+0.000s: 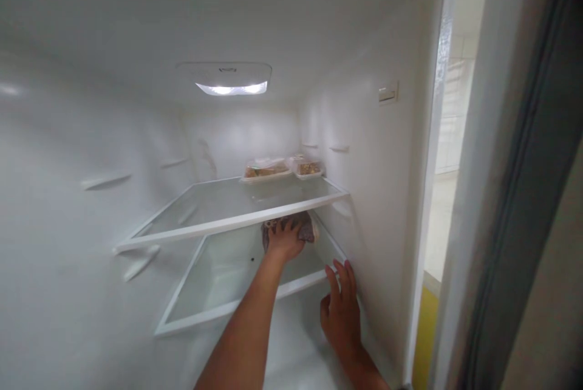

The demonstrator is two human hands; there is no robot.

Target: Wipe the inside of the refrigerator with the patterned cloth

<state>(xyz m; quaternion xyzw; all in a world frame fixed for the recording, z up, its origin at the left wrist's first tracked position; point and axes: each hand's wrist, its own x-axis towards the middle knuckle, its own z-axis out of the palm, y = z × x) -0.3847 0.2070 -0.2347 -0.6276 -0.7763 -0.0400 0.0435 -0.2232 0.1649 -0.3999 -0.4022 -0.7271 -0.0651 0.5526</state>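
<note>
Inside a white refrigerator, my left hand [285, 241] reaches in under the upper glass shelf [218, 203]. Its fingers are spread over a dark, plastic-wrapped package [307, 229] at the back of the lower glass shelf [232, 268] and seem to grip it. Near the right front corner of that lower shelf is my right hand [341, 305], with its fingers raised and apart and nothing in them. Its fingertips are at the shelf's white front edge.
Two wrapped food trays, one [266, 170] beside the other [307, 167], rest at the back of the upper shelf. A lit lamp [232, 87] is in the ceiling. Ribs line both side walls. The door edge [514, 171] stands at the right.
</note>
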